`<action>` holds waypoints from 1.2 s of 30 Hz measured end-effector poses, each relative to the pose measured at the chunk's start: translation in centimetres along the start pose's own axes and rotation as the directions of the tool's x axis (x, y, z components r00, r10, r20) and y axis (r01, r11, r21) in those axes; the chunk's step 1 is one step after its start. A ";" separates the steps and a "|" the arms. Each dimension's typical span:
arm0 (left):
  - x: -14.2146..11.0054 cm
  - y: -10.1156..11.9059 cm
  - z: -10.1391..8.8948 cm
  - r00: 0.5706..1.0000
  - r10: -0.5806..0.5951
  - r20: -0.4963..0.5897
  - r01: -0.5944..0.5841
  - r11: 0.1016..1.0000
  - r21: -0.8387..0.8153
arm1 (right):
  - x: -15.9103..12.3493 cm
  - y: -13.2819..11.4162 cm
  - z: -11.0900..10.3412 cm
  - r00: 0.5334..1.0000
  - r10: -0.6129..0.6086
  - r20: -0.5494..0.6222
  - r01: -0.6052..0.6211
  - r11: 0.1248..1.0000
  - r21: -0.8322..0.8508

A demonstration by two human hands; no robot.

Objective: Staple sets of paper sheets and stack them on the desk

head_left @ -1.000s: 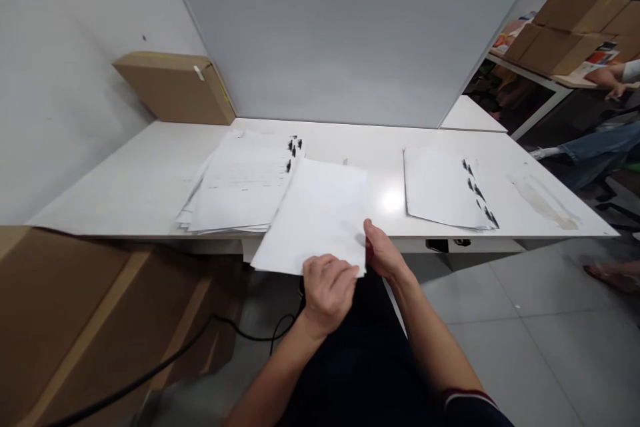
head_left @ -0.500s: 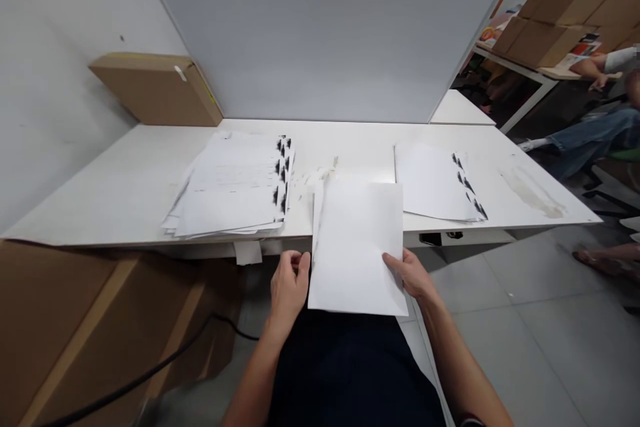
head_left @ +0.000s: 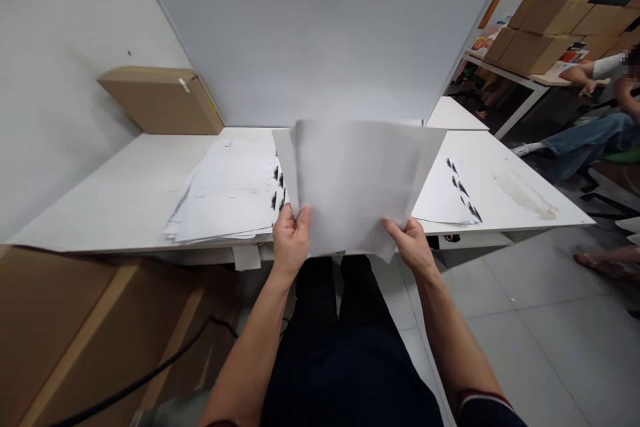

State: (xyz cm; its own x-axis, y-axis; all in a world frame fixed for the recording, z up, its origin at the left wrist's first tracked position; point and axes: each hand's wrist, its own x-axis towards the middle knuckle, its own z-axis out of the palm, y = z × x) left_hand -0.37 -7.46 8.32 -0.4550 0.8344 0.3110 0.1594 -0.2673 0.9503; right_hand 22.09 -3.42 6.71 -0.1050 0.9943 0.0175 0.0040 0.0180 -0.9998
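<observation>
Several loose white paper sheets are held up in front of me, fanned out so that corners stick out to both sides. My left hand is closed on their lower left edge, thumb on the near face. At the lower right edge my right hand pinches them the same way. Left of the sheets, an uneven paper stack with black marks along its right edge lies on the white table. A smaller paper stack with similar marks lies to the right, partly hidden by the held sheets.
A flat cardboard box leans at the back left, beside a tall grey panel. Large cardboard and a black cable are below left. At the right, a seated person is near a table with stacked boxes.
The sheets have been raised off the table edge and spread wider. My left hand, earlier beside the paper, now grips it; both hands have moved up.
</observation>
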 end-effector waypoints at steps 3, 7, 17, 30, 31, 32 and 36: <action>2.4 1.7 0.3 0.981 0.174 -0.083 -0.171 0.984 0.046 | 2.9 -1.7 1.0 0.985 -0.174 -0.016 0.174 0.985 -0.004; 4.3 0.9 0.5 0.953 0.283 -0.108 -0.282 0.959 0.022 | 6.0 -1.1 2.1 0.958 -0.288 -0.013 0.288 0.957 0.027; 4.2 -2.7 0.5 0.969 0.238 -0.063 -0.233 0.969 0.088 | 7.4 1.3 2.4 0.967 -0.254 0.020 0.253 0.966 0.050; 4.2 -3.6 0.8 0.978 0.193 -0.082 -0.184 0.976 0.113 | 7.2 1.8 2.4 0.978 -0.202 0.042 0.198 0.976 0.089; 4.2 -3.6 0.8 0.978 0.188 -0.087 -0.180 0.979 0.095 | 7.2 1.8 2.3 0.980 -0.187 0.065 0.181 0.980 0.087; 4.1 -3.6 0.8 0.978 0.189 -0.090 -0.183 0.981 0.069 | 7.2 1.9 2.3 0.981 -0.167 0.095 0.160 0.984 0.079; 4.0 -3.3 0.7 0.974 0.199 -0.106 -0.199 0.980 0.009 | 7.2 1.3 1.6 0.979 -0.110 0.173 0.116 0.993 -0.028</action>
State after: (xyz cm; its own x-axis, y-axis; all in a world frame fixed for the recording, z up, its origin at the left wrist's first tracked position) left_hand -2.10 -2.86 6.47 -0.5046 0.7086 0.4932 0.2544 -0.4239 0.8692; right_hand 19.74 3.55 5.56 -0.2750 0.9532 0.1257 0.0197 0.1363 -0.9905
